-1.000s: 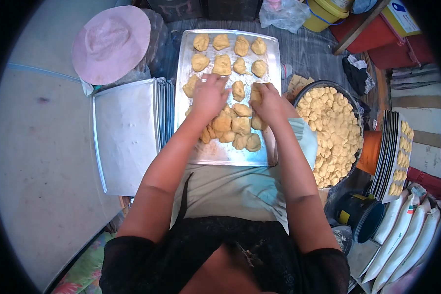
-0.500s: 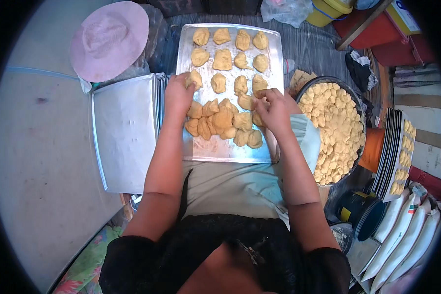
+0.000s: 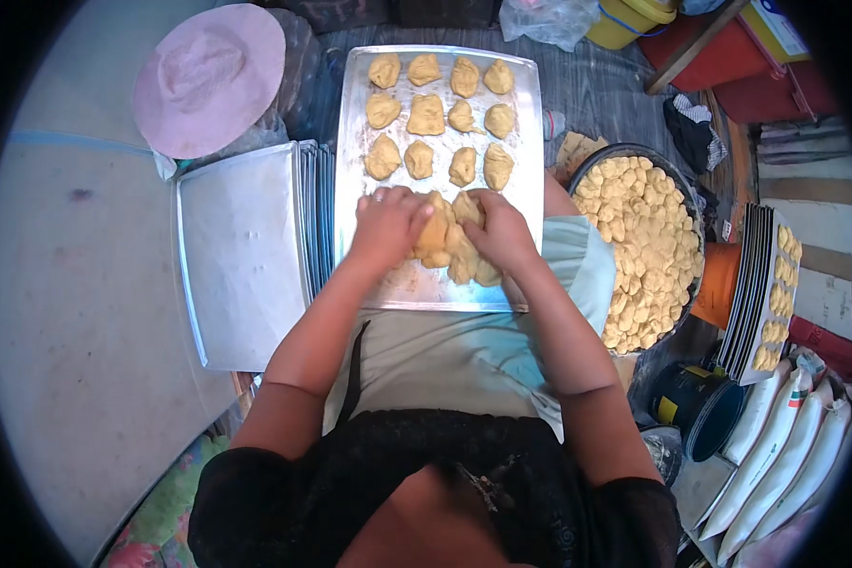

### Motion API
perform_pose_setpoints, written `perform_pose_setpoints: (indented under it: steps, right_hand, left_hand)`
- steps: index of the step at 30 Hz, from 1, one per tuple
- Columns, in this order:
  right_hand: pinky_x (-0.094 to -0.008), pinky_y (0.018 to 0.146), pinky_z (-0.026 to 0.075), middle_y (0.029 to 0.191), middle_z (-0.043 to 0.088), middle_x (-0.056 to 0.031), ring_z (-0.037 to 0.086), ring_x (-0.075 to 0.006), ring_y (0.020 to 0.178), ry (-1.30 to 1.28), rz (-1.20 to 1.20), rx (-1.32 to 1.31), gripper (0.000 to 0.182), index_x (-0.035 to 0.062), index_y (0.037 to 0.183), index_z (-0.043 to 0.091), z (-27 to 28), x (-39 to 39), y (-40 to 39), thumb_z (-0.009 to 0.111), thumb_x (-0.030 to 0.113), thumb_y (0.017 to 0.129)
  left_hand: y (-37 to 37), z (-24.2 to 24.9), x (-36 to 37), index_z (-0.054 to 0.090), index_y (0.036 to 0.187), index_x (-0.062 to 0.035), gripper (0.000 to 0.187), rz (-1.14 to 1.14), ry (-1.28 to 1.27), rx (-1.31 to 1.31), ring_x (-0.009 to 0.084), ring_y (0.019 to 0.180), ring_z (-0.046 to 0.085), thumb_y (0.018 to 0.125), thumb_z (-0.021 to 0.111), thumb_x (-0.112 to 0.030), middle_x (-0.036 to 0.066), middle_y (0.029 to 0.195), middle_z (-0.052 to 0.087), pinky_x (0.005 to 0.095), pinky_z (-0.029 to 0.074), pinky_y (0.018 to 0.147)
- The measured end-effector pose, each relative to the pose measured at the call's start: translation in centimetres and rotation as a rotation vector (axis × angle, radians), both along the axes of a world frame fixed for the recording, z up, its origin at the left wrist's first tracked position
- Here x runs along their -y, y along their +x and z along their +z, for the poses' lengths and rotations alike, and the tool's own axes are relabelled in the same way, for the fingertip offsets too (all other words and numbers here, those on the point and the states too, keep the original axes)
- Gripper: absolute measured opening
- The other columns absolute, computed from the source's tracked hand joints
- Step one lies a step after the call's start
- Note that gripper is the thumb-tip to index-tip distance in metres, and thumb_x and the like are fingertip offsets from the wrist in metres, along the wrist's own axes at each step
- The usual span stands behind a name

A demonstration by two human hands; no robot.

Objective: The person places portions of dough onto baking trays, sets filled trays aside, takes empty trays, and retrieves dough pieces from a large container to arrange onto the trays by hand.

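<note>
A metal baking tray (image 3: 530, 104) rests across my lap, with dough pieces (image 3: 426, 115) in rows on its far part. Nearer to me lies a heap of dough lumps (image 3: 434, 237), pressed close together. My left hand (image 3: 388, 230) is curled over the left side of this heap, hiding some lumps under its palm and fingers. At the heap's right side, my right hand (image 3: 502, 234) has thumb and fingers closed on a dough piece (image 3: 466, 208). Both hands are in contact with dough, near each other.
On my right stands a round tub (image 3: 696, 204) full of small dough pieces, with stacked trays (image 3: 762, 284) of shaped dough beyond. More metal trays (image 3: 241, 256) lean at my left beside a pink hat (image 3: 208, 80). White sacks (image 3: 776, 454) and a dark bucket (image 3: 701, 407) sit lower right.
Both hands have moved nearer to me and inward, from the third row to the heap. The left hand let go of a dough piece, which now lies at the row's left end.
</note>
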State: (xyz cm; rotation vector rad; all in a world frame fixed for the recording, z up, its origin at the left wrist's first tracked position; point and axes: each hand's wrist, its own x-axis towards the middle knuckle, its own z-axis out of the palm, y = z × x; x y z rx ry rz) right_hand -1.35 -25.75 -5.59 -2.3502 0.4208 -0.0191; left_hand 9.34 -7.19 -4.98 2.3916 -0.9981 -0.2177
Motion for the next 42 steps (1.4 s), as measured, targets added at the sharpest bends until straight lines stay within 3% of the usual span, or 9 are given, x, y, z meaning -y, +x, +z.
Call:
perform_pose_setpoints:
  steps: [6,11,14,17,24,29,33,39,42]
  right_hand:
    - [-0.0432,0.078,0.051,0.094,0.066,-0.0200,0.065,-0.0372,0.088,0.245,0.208,-0.094,0.047,0.0046,0.116,0.060,0.3,-0.4,-3.9,0.072,0.018,0.073]
    - [-0.0264,0.057,0.046,0.070,0.057,-0.0035,0.056,-0.0084,0.065,0.554,-0.199,0.161,0.032,0.0046,0.105,0.061,-1.4,0.8,-3.9,0.073,0.015,0.077]
    - [-0.0392,0.065,0.050,0.077,0.064,-0.0114,0.063,-0.0276,0.068,0.017,-0.166,0.016,0.032,0.0037,0.102,0.062,-1.3,1.4,-2.7,0.075,0.022,0.079]
    - [-0.0453,0.075,0.050,0.089,0.067,-0.0166,0.064,-0.0356,0.082,-0.280,-0.121,0.288,0.037,0.0044,0.105,0.063,0.8,0.4,-2.6,0.075,0.027,0.078]
    - [-0.0401,0.075,0.052,0.085,0.067,-0.0154,0.066,-0.0310,0.080,0.251,0.209,-0.120,0.033,0.0050,0.103,0.068,0.6,-3.1,-0.7,0.070,0.023,0.076]
    - [-0.0342,0.067,0.051,0.076,0.066,-0.0107,0.064,-0.0234,0.070,0.772,-0.085,0.023,0.021,-0.0037,0.098,0.065,-0.9,-2.9,1.1,0.065,0.009,0.082]
    - [-0.0378,0.073,0.052,0.075,0.065,-0.0143,0.065,-0.0311,0.075,0.461,-0.148,0.209,0.021,-0.0029,0.095,0.063,-0.6,-4.4,2.9,0.068,0.015,0.086]
    - [-0.0438,0.086,0.049,0.109,0.060,-0.0177,0.061,-0.0367,0.100,0.010,0.095,0.074,0.039,0.0025,0.110,0.055,1.9,-5.1,-0.5,0.073,0.019,0.078]
    - [-0.0454,0.090,0.047,0.120,0.055,-0.0190,0.057,-0.0378,0.107,0.157,0.016,-0.022,0.052,0.0048,0.119,0.050,0.3,-5.4,-0.5,0.075,0.020,0.076]
  left_hand:
    - [-5.1,-0.4,-2.7,0.068,0.109,-0.0057,0.032,-0.126,0.016,-0.202,0.0308,0.100,0.059,0.093,0.063,-0.033,0.012,0.103,0.062,0.0424,0.041,0.093]
    - [-4.5,-0.8,-3.5,0.069,0.107,-0.0024,0.027,0.267,-0.434,-0.600,0.0184,0.095,0.063,0.089,0.071,-0.022,0.010,0.102,0.069,0.0313,0.049,0.085]
    - [-1.9,-0.2,-3.1,0.069,0.109,-0.0008,0.028,0.471,-0.519,-0.540,0.0225,0.095,0.065,0.089,0.071,-0.021,0.014,0.106,0.067,0.0324,0.050,0.088]
    - [0.8,-1.7,-3.5,0.069,0.111,-0.0004,0.028,0.301,-0.219,-0.118,0.0307,0.093,0.065,0.089,0.070,-0.018,0.016,0.104,0.065,0.0379,0.051,0.086]
    - [1.5,-2.2,-4.9,0.070,0.105,0.0005,0.024,0.301,-0.172,0.014,0.0361,0.095,0.062,0.084,0.069,-0.012,0.019,0.100,0.063,0.0401,0.050,0.085]
    - [0.8,-1.8,-5.7,0.069,0.110,-0.0047,0.027,0.210,-0.090,0.110,0.0319,0.106,0.057,0.083,0.065,-0.008,0.014,0.107,0.064,0.0432,0.046,0.090]
    - [-1.1,-0.3,-4.2,0.069,0.111,-0.0083,0.028,0.118,-0.145,0.151,0.0283,0.111,0.055,0.085,0.064,-0.016,0.009,0.112,0.065,0.0444,0.040,0.093]
    - [-1.4,-1.3,-1.6,0.069,0.113,-0.0093,0.030,-0.049,-0.024,0.125,0.0288,0.106,0.058,0.087,0.064,-0.022,0.010,0.107,0.068,0.0426,0.036,0.092]
    - [-1.1,-1.1,-1.1,0.070,0.109,-0.0096,0.027,0.054,0.028,0.056,0.0287,0.099,0.060,0.084,0.065,-0.018,0.011,0.099,0.070,0.0420,0.037,0.089]
